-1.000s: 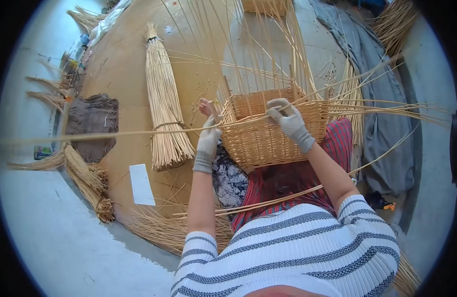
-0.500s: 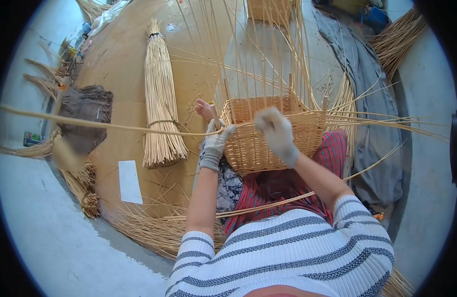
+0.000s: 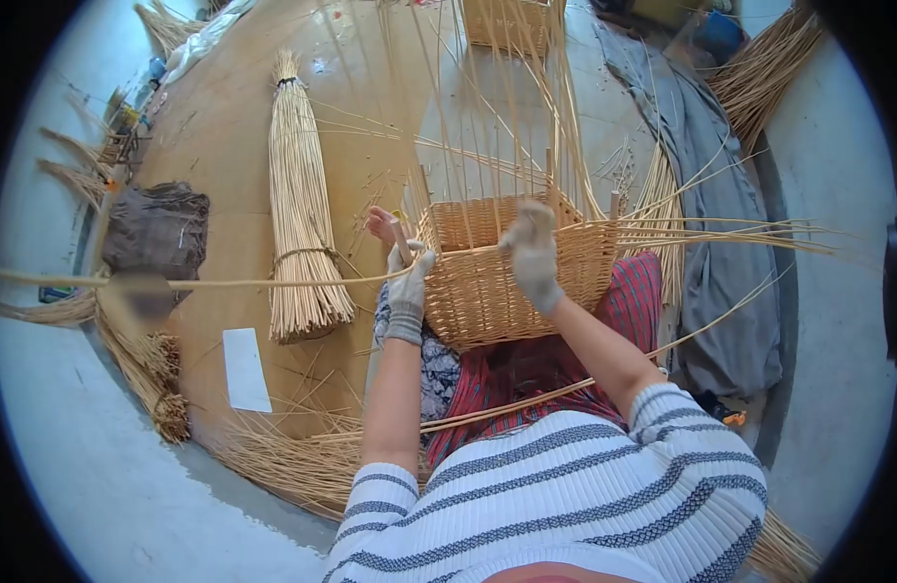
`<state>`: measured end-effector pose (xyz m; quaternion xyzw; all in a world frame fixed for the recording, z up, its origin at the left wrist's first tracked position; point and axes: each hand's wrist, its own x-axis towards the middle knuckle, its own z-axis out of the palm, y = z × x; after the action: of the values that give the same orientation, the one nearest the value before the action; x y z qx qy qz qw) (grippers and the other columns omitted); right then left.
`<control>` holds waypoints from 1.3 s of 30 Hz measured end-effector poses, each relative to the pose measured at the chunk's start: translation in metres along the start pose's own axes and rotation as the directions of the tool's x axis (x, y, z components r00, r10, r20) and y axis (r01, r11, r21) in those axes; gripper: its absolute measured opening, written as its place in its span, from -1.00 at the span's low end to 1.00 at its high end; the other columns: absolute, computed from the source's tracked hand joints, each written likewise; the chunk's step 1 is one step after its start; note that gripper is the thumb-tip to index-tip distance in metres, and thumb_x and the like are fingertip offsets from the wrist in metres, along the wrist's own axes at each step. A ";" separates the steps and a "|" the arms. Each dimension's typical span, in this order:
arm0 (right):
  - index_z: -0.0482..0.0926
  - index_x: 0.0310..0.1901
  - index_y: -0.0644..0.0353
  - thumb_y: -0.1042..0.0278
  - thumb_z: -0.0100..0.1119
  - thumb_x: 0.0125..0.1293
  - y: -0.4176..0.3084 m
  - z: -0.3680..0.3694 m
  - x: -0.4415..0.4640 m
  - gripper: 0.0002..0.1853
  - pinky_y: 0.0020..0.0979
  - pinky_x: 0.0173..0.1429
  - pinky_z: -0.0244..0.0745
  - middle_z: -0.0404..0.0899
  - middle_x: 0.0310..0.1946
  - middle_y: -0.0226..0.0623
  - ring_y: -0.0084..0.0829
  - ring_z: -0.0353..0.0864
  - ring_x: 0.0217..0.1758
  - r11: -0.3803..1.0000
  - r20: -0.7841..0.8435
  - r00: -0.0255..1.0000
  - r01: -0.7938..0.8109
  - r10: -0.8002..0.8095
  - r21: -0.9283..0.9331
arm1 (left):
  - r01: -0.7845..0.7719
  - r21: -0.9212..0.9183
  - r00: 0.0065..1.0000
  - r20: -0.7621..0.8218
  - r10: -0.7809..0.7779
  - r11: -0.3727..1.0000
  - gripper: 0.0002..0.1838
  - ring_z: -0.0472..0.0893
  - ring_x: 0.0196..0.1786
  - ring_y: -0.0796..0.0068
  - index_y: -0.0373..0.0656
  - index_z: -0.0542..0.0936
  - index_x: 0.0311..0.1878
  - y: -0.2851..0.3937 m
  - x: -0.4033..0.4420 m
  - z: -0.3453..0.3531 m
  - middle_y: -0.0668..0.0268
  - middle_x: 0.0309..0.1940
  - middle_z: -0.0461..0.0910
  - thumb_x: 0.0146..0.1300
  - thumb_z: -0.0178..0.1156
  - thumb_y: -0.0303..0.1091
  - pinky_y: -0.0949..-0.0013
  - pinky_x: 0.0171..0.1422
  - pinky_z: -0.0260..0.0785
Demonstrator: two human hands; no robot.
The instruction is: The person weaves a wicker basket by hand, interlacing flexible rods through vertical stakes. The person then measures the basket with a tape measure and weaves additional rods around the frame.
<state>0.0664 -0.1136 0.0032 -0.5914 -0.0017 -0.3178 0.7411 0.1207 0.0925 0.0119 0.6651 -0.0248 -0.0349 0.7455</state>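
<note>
A woven wicker basket (image 3: pixel 521 291) with tall upright canes rests tilted on my lap. At its near left corner, my gloved left hand (image 3: pixel 408 280) is closed around a long cane (image 3: pixel 293 283) that runs out to the left. A short wooden peg (image 3: pixel 401 243) stands up beside that hand. My gloved right hand (image 3: pixel 534 255) is raised in front of the near rim, blurred by motion; its fingers are too smeared to read. Loose cane ends (image 3: pixel 701 231) stick out from the basket's right corner.
An upright-tied cane bundle (image 3: pixel 301 204) lies to the left, near a white sheet (image 3: pixel 245 370). Scattered canes (image 3: pixel 283 452) cover the floor beside me. Grey cloth (image 3: pixel 735 282) lies on the right, and another basket (image 3: pixel 507 27) stands at the back. A bare foot (image 3: pixel 380 225) shows beside the peg.
The cane's far left part has dropped lower. My right hand has shifted slightly up and right against the basket, while my left hand stays at the corner. The whole view has shifted slightly.
</note>
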 end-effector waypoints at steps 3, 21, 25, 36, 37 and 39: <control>0.44 0.06 0.16 0.43 0.05 0.44 -0.029 -0.025 -0.006 -0.80 -0.51 -0.25 0.55 0.65 -0.29 -0.35 -0.57 0.60 -0.30 0.958 -0.097 0.961 -0.244 0.259 0.149 | -0.047 -0.041 0.994 -0.101 0.043 0.998 -0.76 0.46 -0.07 0.59 -0.14 0.50 -0.04 0.001 -0.008 0.007 0.37 -0.09 0.46 0.23 0.21 -0.55 0.50 0.10 0.33; 0.38 0.25 0.04 0.45 0.08 0.35 -0.066 0.053 0.118 -0.57 -0.28 0.04 0.52 0.63 -0.11 0.00 -0.16 0.64 -0.07 0.629 0.118 0.990 0.042 0.080 -0.777 | 0.212 0.501 0.922 0.182 -0.341 0.839 -0.57 0.65 -0.62 0.45 -0.25 0.55 -0.25 0.038 0.000 0.081 0.29 -0.51 0.59 0.40 0.11 0.02 0.46 -0.59 0.41; 0.35 0.17 0.10 0.35 -0.07 0.49 -0.055 -0.033 0.037 -0.73 -0.33 -0.12 0.57 0.56 -0.41 -0.27 -0.40 0.63 -0.28 0.983 -0.122 0.988 -0.116 0.099 -0.143 | 0.217 0.485 0.907 0.220 -0.358 0.848 -0.70 0.64 -0.61 0.47 -0.24 0.56 -0.24 0.030 0.004 0.079 0.27 -0.48 0.60 0.35 0.22 -0.15 0.42 -0.54 0.45; 0.44 -0.12 0.21 0.33 0.01 0.50 -0.079 -0.046 0.002 -0.87 -0.40 -0.12 0.55 0.55 -0.42 -0.34 -0.44 0.62 -0.28 0.981 0.092 0.977 -0.191 0.193 -0.036 | -0.114 0.656 0.993 0.056 0.103 0.746 -0.60 0.56 -0.42 0.49 -0.23 0.56 -0.12 0.006 0.044 0.101 0.23 -0.31 0.66 0.12 0.44 -0.16 0.38 -0.26 0.42; 0.45 -0.15 0.20 0.36 0.09 0.44 -0.078 -0.066 0.014 -0.89 -0.41 -0.13 0.54 0.54 -0.43 -0.36 -0.49 0.60 -0.29 0.960 -0.110 0.964 -0.255 0.243 -0.116 | -0.135 0.450 0.981 -0.064 0.182 0.883 -0.61 0.65 -0.33 0.29 -0.15 0.56 -0.07 0.011 0.037 0.102 0.14 -0.35 0.67 0.11 0.42 -0.18 0.28 -0.19 0.46; 0.47 -0.17 0.16 0.46 0.30 0.28 -0.070 -0.100 0.020 -0.81 -0.47 -0.20 0.52 0.58 -0.38 -0.37 -0.54 0.59 -0.29 0.972 -0.387 0.895 -0.235 0.220 0.009 | -0.269 0.425 0.957 0.020 0.289 0.864 -0.65 0.66 -0.33 0.29 -0.15 0.53 -0.03 0.036 0.016 0.108 0.13 -0.35 0.67 0.17 0.36 -0.26 0.27 -0.20 0.46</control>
<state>0.0123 -0.2174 0.0426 -0.5274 0.2192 -0.3388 0.7477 0.1287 -0.0120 0.0593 0.8009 -0.1111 0.0942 0.5808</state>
